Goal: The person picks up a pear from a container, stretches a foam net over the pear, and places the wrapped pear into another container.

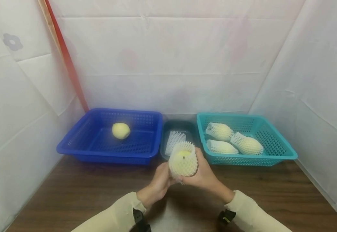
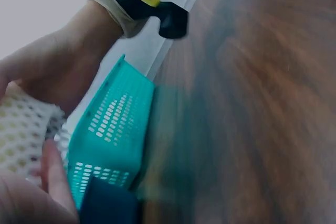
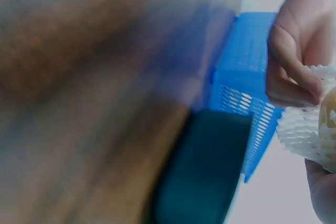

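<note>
A pale yellow pear [image 1: 184, 163] with a short dark stem sits inside a white foam net sleeve [image 1: 192, 149], held up over the table's front middle. My right hand [image 1: 204, 172] grips the sleeved pear from the right, thumb across its near side. From the other side my left hand [image 1: 160, 180] holds it low. In the right wrist view, the left hand's [image 3: 296, 51] fingers pinch the edge of the sleeve [image 3: 296, 129]. The net's open end fans out above the stem in the head view.
A blue basket [image 1: 107, 154] at left holds one bare pear [image 1: 121, 130]. Between the baskets, a dark tray [image 1: 163, 141] holds flat foam netting [image 1: 174, 140]. The teal basket [image 1: 243, 158] at right contains three net-wrapped fruits [image 1: 247, 144]. White sheeting [image 1: 162, 64] walls the back and sides.
</note>
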### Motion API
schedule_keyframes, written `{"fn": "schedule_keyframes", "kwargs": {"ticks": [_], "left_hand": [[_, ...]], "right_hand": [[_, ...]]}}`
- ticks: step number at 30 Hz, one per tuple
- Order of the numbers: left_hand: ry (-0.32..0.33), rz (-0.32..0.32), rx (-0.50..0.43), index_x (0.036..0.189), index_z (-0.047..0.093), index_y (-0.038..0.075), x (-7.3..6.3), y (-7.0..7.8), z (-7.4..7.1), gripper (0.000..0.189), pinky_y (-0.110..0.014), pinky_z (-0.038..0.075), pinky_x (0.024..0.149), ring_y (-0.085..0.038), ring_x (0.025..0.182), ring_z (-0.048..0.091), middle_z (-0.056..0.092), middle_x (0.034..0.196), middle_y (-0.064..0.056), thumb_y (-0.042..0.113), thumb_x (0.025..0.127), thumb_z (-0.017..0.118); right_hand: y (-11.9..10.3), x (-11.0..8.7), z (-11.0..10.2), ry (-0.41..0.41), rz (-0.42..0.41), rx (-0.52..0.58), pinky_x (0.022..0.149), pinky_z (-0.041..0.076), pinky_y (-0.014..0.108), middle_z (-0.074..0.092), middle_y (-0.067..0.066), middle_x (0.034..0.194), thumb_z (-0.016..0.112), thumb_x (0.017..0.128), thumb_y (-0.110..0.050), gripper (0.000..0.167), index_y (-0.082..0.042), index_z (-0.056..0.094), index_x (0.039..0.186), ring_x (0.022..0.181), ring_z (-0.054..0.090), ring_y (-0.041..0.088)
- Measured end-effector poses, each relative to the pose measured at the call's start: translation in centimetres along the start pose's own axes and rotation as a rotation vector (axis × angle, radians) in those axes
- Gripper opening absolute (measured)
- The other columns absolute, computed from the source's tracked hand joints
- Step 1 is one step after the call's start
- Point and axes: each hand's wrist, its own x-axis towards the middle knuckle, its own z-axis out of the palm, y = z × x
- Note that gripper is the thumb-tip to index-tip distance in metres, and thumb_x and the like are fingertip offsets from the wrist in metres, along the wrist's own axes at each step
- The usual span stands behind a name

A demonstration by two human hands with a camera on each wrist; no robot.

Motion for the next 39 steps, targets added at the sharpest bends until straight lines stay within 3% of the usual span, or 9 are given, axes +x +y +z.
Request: {"fn": "schedule_keyframes", "kwargs": {"ticks": [5, 8, 11, 16, 21, 25, 30, 34, 39], "left_hand": [[-0.092, 0.010, 0.055, 0.110, 0.044, -0.007, -0.4, 1.6, -0.4, 0.029, -0.045, 0.054, 0.077, -0.021, 0.078, 0.065, 0.064, 0.086, -0.011, 0.020, 0.099, 0.044], [-0.092, 0.053, 0.110, 0.112, 0.036, -0.005, -0.9, 3.0, -0.7, 0.023, -0.046, 0.054, 0.077, -0.023, 0.080, 0.063, 0.060, 0.089, -0.014, 0.013, 0.098, 0.043], [-0.056, 0.136, 0.196, 0.111, 0.040, -0.005, -0.7, 4.7, -1.2, 0.020, -0.043, 0.055, 0.074, -0.024, 0.080, 0.062, 0.059, 0.092, -0.019, 0.006, 0.095, 0.044], [0.010, 0.356, 0.429, 0.104, 0.047, -0.008, 0.3, 7.4, -3.0, 0.013, -0.040, 0.055, 0.074, -0.030, 0.081, 0.063, 0.061, 0.091, -0.022, -0.001, 0.094, 0.048], [0.056, 0.514, 0.804, 0.100, 0.056, -0.001, 1.9, 9.0, -6.3, 0.010, -0.039, 0.050, 0.079, -0.026, 0.088, 0.061, 0.065, 0.091, -0.013, 0.006, 0.093, 0.054], [0.104, 0.556, 1.115, 0.096, 0.061, 0.008, 2.7, 9.3, -8.7, 0.011, -0.040, 0.048, 0.077, -0.020, 0.082, 0.059, 0.066, 0.091, -0.006, 0.017, 0.094, 0.057], [0.122, 0.617, 1.423, 0.082, 0.060, 0.012, 3.0, 8.8, -10.7, 0.017, -0.036, 0.046, 0.058, -0.015, 0.063, 0.051, 0.058, 0.072, 0.001, 0.024, 0.095, 0.056], [0.114, 0.646, 1.528, 0.069, 0.049, 0.015, 3.2, 8.2, -11.6, 0.029, -0.030, 0.036, 0.049, -0.013, 0.053, 0.040, 0.042, 0.058, 0.004, 0.023, 0.095, 0.056], [0.144, 0.648, 1.580, 0.065, 0.043, 0.016, 3.6, 7.6, -12.1, 0.034, -0.031, 0.035, 0.048, -0.014, 0.052, 0.038, 0.039, 0.056, 0.004, 0.023, 0.095, 0.055]], "right_hand": [[-1.3, 1.6, -2.6, 0.012, 0.086, 0.020, 0.086, 0.049, 0.042, 0.051, 0.015, 0.121, 0.086, 0.060, -0.007, 0.090, -0.003, 0.034, 0.133, 0.104, 0.055, 0.029], [-2.0, 2.7, -4.7, 0.027, 0.142, 0.002, 0.082, 0.051, 0.042, 0.047, 0.016, 0.123, 0.085, 0.061, -0.004, 0.091, -0.004, 0.031, 0.133, 0.105, 0.055, 0.033], [-2.4, 3.8, -7.1, 0.038, 0.164, -0.067, 0.080, 0.052, 0.044, 0.043, 0.018, 0.126, 0.085, 0.063, -0.003, 0.090, -0.003, 0.029, 0.134, 0.106, 0.053, 0.034], [-2.2, 5.9, -10.9, 0.025, 0.154, -0.213, 0.077, 0.051, 0.047, 0.042, 0.020, 0.127, 0.084, 0.066, -0.005, 0.090, -0.001, 0.028, 0.136, 0.105, 0.052, 0.035], [-1.0, 7.5, -13.9, -0.028, 0.160, -0.308, 0.072, 0.053, 0.046, 0.043, 0.021, 0.125, 0.083, 0.070, -0.007, 0.089, 0.000, 0.027, 0.139, 0.101, 0.054, 0.036], [0.2, 8.6, -15.6, -0.060, 0.188, -0.419, 0.070, 0.053, 0.047, 0.044, 0.023, 0.122, 0.082, 0.070, -0.009, 0.087, 0.003, 0.028, 0.138, 0.098, 0.055, 0.037], [2.0, 9.5, -16.9, -0.108, 0.200, -0.507, 0.066, 0.052, 0.046, 0.044, 0.023, 0.118, 0.081, 0.072, -0.010, 0.082, 0.005, 0.031, 0.135, 0.093, 0.054, 0.037], [3.9, 9.9, -17.4, -0.139, 0.176, -0.545, 0.062, 0.049, 0.042, 0.045, 0.021, 0.114, 0.079, 0.070, -0.006, 0.075, 0.005, 0.037, 0.131, 0.088, 0.051, 0.033], [6.2, 10.2, -17.7, -0.183, 0.175, -0.584, 0.059, 0.048, 0.041, 0.048, 0.022, 0.110, 0.078, 0.068, -0.004, 0.067, 0.006, 0.045, 0.125, 0.085, 0.051, 0.033]]}}
